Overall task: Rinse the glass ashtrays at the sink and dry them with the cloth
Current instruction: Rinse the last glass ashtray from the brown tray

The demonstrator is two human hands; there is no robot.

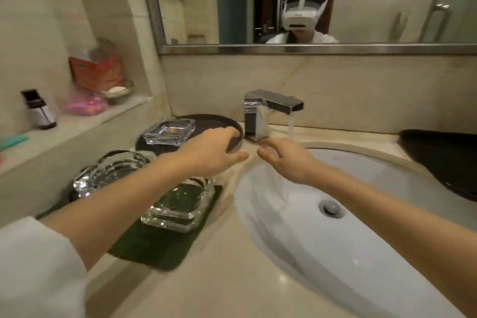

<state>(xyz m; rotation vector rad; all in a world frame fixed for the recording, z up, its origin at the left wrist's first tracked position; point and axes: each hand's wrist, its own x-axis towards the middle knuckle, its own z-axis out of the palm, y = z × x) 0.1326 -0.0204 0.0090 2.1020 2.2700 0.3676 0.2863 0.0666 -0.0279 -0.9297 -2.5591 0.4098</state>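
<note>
A square glass ashtray (169, 131) sits on a round black tray (219, 121) left of the tap. Two more glass ashtrays, one at the back left (111, 173) and one nearer the sink (180, 204), lie on a dark green cloth (154, 245) on the counter. My left hand (214, 152) reaches over the black tray's near rim with relaxed fingers and holds nothing. My right hand (286, 160) hovers at the sink's back edge just below the tap (268, 111), fingers loose, empty. Water runs from the tap into the white sink (361, 227).
A ledge at the left holds a small dark-capped bottle (38, 108), a red packet (95, 70), a pink bag (85, 106) and a soap dish (118, 90). A black object (444, 157) lies on the counter right of the sink. A mirror hangs above.
</note>
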